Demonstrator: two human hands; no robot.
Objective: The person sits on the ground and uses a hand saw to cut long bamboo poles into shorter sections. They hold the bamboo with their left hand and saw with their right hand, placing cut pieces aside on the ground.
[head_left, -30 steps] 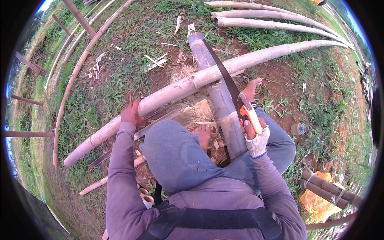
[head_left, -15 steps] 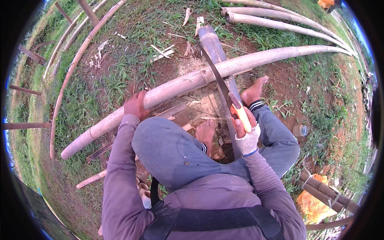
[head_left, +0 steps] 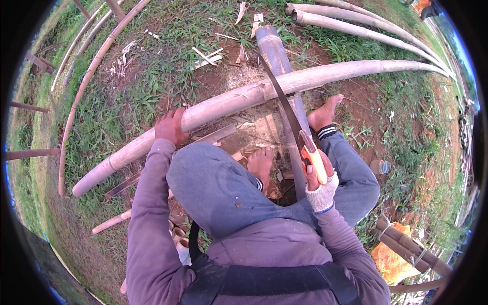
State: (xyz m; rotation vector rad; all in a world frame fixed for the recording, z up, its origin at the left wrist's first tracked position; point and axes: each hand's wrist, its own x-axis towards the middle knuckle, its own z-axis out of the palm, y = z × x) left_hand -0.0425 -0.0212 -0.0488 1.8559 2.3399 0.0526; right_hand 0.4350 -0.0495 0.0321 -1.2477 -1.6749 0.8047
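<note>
A long pale bamboo pole [head_left: 244, 99] lies across a thicker bamboo log [head_left: 278, 56] on bare earth. My left hand [head_left: 170, 127] presses down on the pole. My right hand [head_left: 317, 175], in a fingerless white glove, grips the orange handle of a hand saw [head_left: 287, 109]. The saw's dark blade runs up and away, crossing the pole where it rests on the log. My bare feet [head_left: 325, 112] sit beside the log, one near the pole, the other [head_left: 260, 163] tucked under my knee. Sawdust lies on the ground under the cut.
More bamboo poles [head_left: 356, 23] lie at the top right and a thin curved one [head_left: 86, 86] at the left. Split strips and chips are scattered on the grass. Short cut bamboo pieces [head_left: 175, 236] sit by my left side. A tied bundle [head_left: 406, 249] and an orange bag [head_left: 391, 262] lie at the lower right.
My right hand has pulled the saw back toward me, so the blade has slid across the pole. The view has tilted slightly; my left hand stays on the pole.
</note>
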